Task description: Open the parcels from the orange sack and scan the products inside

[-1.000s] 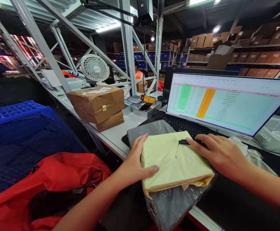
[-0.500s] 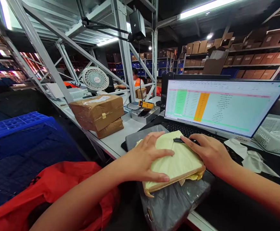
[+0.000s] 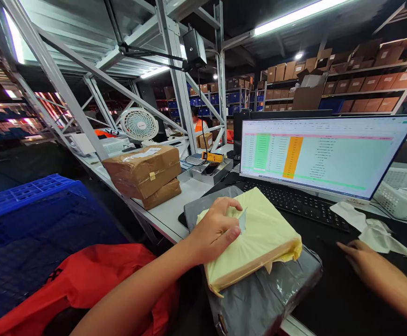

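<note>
I'm looking down a warehouse aisle of steel racking with brown cartons shelved at the far right, and a co-worker in an orange vest is working further along. Nearer in, a white desk carries a brown taped parcel, a monitor showing a spreadsheet and a keyboard, while a blue plastic crate and a red bag sit below it to the left. At the desk edge, a pale yellow packet lies on a grey plastic mailer, in front of the keyboard. The main change is on my right: the right hand has left the packet, along with the black pen-like tool it had there (I can't find that tool anywhere in this view). That hand now sits loosely open and empty on the black desk mat, near crumpled white wrapping. The left hand alone stays on the packet, fingers curled beside a small grey flap poking from the yellow wrap. I cannot tell whether those fingers are pinching the flap or only resting beside it.
</note>
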Demonstrator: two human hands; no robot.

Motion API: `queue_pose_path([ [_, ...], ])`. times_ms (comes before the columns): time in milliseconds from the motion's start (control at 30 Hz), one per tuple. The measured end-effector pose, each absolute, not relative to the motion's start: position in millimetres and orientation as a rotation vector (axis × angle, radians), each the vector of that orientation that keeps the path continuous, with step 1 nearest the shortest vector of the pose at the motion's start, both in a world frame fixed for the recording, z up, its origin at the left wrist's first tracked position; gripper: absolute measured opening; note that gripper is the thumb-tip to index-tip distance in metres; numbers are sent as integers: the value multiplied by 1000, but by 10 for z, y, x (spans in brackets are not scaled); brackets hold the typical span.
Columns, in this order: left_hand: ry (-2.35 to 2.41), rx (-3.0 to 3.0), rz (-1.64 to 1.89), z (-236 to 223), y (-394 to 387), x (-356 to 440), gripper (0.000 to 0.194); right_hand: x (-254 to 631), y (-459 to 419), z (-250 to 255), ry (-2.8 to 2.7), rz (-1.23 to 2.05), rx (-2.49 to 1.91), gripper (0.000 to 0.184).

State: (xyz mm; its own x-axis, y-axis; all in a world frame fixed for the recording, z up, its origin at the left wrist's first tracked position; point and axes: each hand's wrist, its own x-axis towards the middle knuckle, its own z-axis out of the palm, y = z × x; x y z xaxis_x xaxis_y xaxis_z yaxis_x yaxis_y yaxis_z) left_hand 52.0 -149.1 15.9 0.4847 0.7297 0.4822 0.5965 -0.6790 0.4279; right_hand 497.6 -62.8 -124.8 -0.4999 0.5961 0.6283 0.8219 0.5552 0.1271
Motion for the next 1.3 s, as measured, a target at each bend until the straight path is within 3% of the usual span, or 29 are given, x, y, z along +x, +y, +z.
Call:
queue_pose_path([
  [133,1127,2538,897,203,-1435,624,79,4519,-965,-626,-2159,-539,-1045,26],
  [233,1111,2563,886,205,-1398,688,77,3791,-1280,125,-2370,-318,-720,32],
  [333,1072,2603,921,176,-1381,721,75,3169,-1322,427,-2707,12,-497,38],
  [433,1023,2628,985,144,-1376,713,77,2909,-1172,312,-2783,174,-481,48],
  [567,889,2618,1004,168,-1356,650,79,2984,-1020,124,-2753,247,-310,44],
  [833,736,2626,403,402,-1253,546,72,3188,-880,220,-2538,264,-92,39],
  [1133,506,3110,719,258,-1288,412,64,3410,-714,141,-2439,518,-101,32],
  [1300,483,3001,698,191,-1392,305,61,3536,-804,63,-2404,414,-117,27],
])
